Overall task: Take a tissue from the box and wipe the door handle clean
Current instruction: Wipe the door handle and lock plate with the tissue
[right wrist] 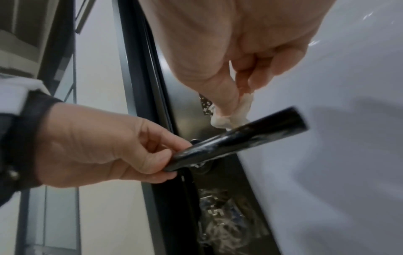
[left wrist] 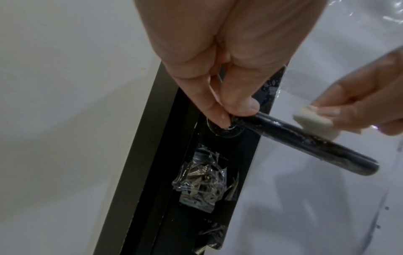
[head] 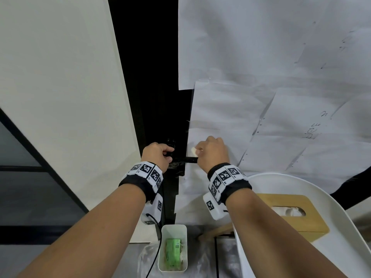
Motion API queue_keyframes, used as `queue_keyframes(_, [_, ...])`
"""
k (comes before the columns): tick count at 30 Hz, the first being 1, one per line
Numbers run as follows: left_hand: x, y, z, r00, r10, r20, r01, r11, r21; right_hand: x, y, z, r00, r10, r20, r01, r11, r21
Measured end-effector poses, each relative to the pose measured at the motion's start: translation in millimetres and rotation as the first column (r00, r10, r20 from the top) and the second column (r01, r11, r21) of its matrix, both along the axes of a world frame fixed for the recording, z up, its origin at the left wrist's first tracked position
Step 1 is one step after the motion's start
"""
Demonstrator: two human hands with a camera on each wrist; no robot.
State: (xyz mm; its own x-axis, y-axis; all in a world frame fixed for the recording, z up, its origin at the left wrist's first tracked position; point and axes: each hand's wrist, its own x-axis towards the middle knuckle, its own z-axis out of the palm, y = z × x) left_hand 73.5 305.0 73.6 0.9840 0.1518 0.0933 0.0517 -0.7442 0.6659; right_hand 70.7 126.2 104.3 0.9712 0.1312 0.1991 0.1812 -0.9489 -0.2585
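Observation:
A black lever door handle [left wrist: 305, 139] [right wrist: 244, 136] [head: 189, 159] sticks out from a black door plate, smeared with white specks. My left hand [head: 160, 153] [left wrist: 231, 110] [right wrist: 152, 155] pinches the handle at its pivot end between thumb and fingers. My right hand [head: 208, 151] [right wrist: 237, 96] pinches a folded white tissue [left wrist: 159, 120] [right wrist: 231, 115] [head: 193, 151] and holds it against the top of the handle near its middle. The wooden tissue box [head: 297, 213] stands on a white tray at the lower right.
The door is covered with white paper sheets [head: 261, 77] under clear film. A white tray [head: 341, 227] holds the tissue box. Below the hands stands a small white bin [head: 173, 247] with a green packet inside. A cream wall [head: 60, 77] lies left of the door frame.

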Motion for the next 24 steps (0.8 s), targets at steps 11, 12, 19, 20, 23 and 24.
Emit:
queue_keyframes(11, [-0.3, 0.8, -1.0, 1.0, -0.012, 0.009, 0.012, 1.0, -0.002, -2.4, 1.1, -13.4, 0.997, 0.026, -0.066, -0.022, 0.999, 0.048])
queue_keyframes(12, [-0.4, 0.5, -1.0, 1.0, -0.012, 0.014, 0.012, 1.0, -0.003, -2.8, -8.7, -12.6, 0.997, -0.021, -0.08, 0.025, 0.999, 0.044])
queue_keyframes(19, [-2.5, -0.8, -0.1, 0.999, -0.015, 0.04, 0.015, 1.0, 0.01, -9.4, -11.7, -17.4, 0.998, -0.021, -0.064, 0.031, 0.985, 0.168])
queue_keyframes(20, [-3.1, -1.0, 0.0, 0.999, -0.015, 0.039, 0.015, 1.0, 0.009, -13.2, -6.8, -21.6, 0.999, 0.008, -0.044, 0.0, 0.986, 0.168])
queue_keyframes(23, [-4.2, -1.6, -0.3, 0.999, -0.015, 0.039, 0.014, 1.0, 0.015, -16.7, -12.2, -24.2, 1.0, -0.022, -0.007, 0.023, 0.988, 0.153])
queue_keyframes(24, [-4.6, -1.7, -0.3, 0.999, -0.015, 0.04, 0.015, 1.0, 0.018, -15.6, -17.7, -22.0, 0.999, -0.052, -0.017, 0.053, 0.988, 0.144])
